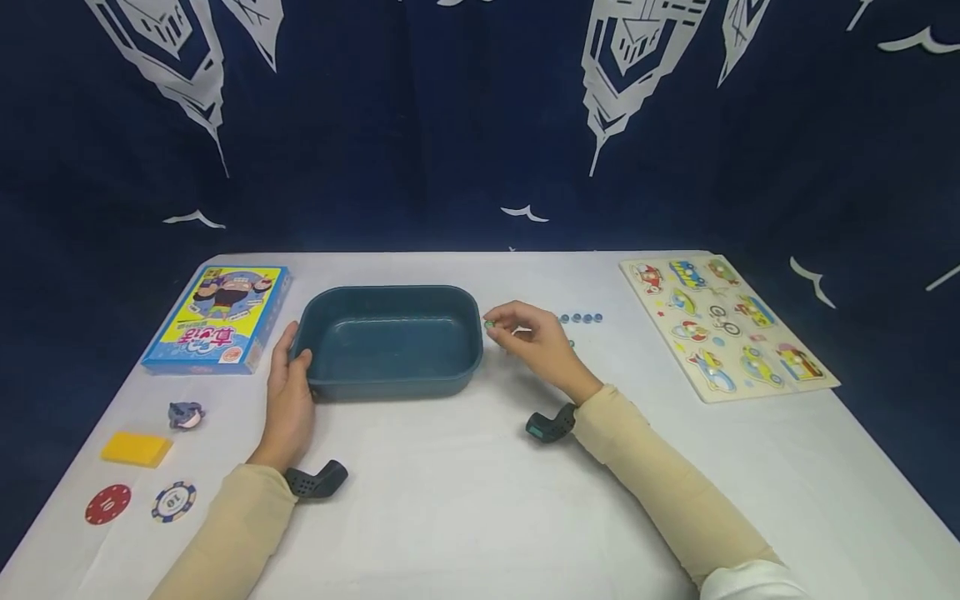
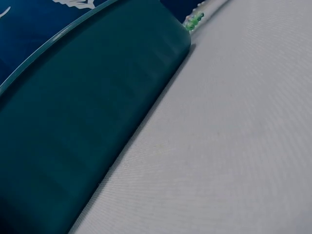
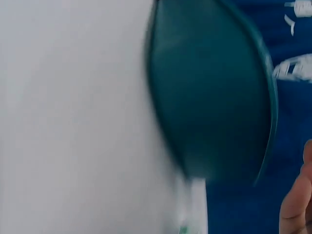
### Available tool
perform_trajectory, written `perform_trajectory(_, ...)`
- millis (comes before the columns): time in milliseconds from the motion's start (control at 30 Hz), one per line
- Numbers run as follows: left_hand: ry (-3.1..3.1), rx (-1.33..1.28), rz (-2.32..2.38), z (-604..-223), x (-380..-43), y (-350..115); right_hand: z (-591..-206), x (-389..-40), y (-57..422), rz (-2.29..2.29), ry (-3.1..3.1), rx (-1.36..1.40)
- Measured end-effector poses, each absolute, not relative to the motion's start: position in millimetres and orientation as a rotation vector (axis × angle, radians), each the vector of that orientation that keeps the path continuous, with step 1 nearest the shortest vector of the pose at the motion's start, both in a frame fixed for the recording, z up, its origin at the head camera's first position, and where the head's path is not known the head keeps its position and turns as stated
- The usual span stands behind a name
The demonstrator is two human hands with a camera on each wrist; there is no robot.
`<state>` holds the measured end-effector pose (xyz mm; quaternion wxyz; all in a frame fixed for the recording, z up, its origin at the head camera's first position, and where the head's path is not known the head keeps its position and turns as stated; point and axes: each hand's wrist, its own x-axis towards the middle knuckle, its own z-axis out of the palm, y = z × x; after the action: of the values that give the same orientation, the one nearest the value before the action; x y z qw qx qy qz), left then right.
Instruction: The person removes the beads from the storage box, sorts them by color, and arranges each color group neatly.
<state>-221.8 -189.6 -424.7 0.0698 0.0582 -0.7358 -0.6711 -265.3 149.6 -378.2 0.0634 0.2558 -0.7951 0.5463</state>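
Note:
A dark teal plastic basin (image 1: 393, 342) stands on the table, its inside bare. My left hand (image 1: 288, 404) holds its left end, the thumb at the near corner and the fingers along the outer wall. Just off the right end of the basin, my right hand (image 1: 528, 337) pinches a small green glass marble (image 1: 490, 323) between thumb and fingertips. Behind that hand, several blue marbles (image 1: 577, 318) lie in a row, partly covered by it. The left wrist view shows green marbles (image 2: 195, 20) past the basin's far corner.
On the left are a boxed game (image 1: 217, 321), a small shark-like figure (image 1: 185, 415), a yellow block (image 1: 137, 449), a red poker chip (image 1: 108, 504) and a blue-white chip (image 1: 174, 502). A wooden picture puzzle board (image 1: 723, 325) lies at the right. A dark blue curtain (image 1: 420, 125) hangs behind.

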Motion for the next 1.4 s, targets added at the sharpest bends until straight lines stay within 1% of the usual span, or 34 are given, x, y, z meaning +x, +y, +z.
perform_trajectory(167, -2.193, 0.199, -2.028, -424.3, -220.3, -190.8, -376.7, -255.1, 177.8, 1.484, -2.460, 0.603)
perform_trajectory(367, -2.180, 0.225, -2.043, -422.9, -218.7, -191.9, -406.6, -266.8, 222.3, 1.482, -2.470, 0.382)
perform_trajectory(567, -2.167, 0.229, -2.068, -422.3, -219.4, -193.0, -420.6, -272.0, 251.5, 1.390, -2.499, 0.250)
perform_trajectory(933, -2.205, 0.219, -2.039, -422.5, -219.2, -194.1, -428.0, -273.4, 267.0, 1.136, -2.685, 0.136)
perform_trajectory(1400, -2.150, 0.203, -2.105, -422.7, -222.0, -186.5, -426.3, -270.2, 273.5, 1.132, -2.717, 0.092)
